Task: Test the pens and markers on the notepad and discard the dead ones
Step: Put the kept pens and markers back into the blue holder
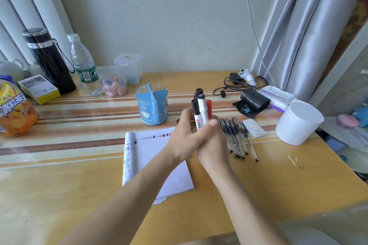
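Both hands meet above the desk's middle and grip one upright bundle of markers (200, 109), white barrels with black caps and one red cap. My left hand (184, 137) wraps the bundle from the left; my right hand (212, 139) closes on it from the right. Under my left forearm lies the lined notepad (151, 145), its top line and folded-back left page covered in small ink test marks. Several black gel pens (237, 137) lie side by side on the desk just right of my hands. A blue divided pen holder (152, 105) stands empty behind the notepad.
A white plastic tub (298, 123) sits at the right edge. Behind it are a black pouch (253, 101) with a binder clip, cables and a wipes pack. A flask (49, 61), water bottle (84, 65), small boxes and an orange drink bottle (14, 109) line the back left.
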